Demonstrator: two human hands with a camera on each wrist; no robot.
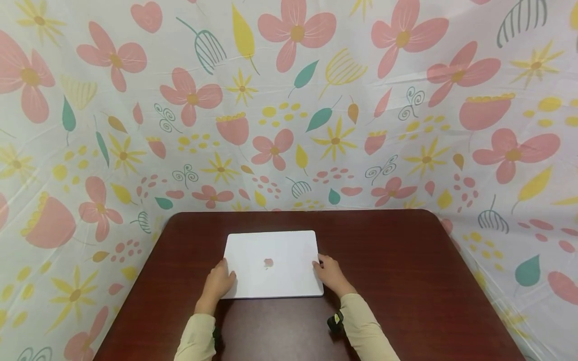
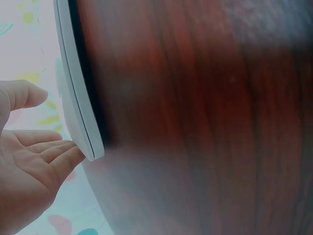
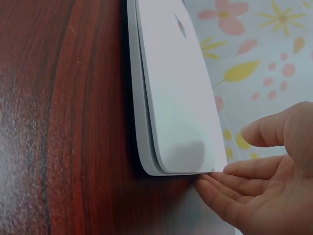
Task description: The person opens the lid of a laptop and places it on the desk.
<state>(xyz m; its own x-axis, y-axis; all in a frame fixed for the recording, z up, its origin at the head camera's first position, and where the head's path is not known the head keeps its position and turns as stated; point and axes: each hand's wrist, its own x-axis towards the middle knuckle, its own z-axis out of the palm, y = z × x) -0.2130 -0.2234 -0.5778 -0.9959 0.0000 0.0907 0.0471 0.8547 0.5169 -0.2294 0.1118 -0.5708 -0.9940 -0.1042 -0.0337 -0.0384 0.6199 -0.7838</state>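
Note:
A silver laptop [image 1: 289, 263] with an apple logo lies closed on the dark wood table, lid up. At its left side is my left hand [image 1: 219, 280]; in the left wrist view its fairly straight fingers [image 2: 63, 154] reach the edge of the laptop [image 2: 80, 98], and the thumb stands off it. On the opposite side, my right hand [image 1: 331, 275] touches the laptop's edge. The right wrist view shows these fingers [image 3: 234, 188] extended at the corner of the laptop [image 3: 181, 107], fingertips partly hidden at its underside, with the thumb raised apart.
The reddish-brown table [image 1: 384, 250] has rounded far corners. A floral cloth [image 1: 280, 100] hangs behind it and along both sides. A dark wrist device [image 1: 335, 321] sits at the right sleeve.

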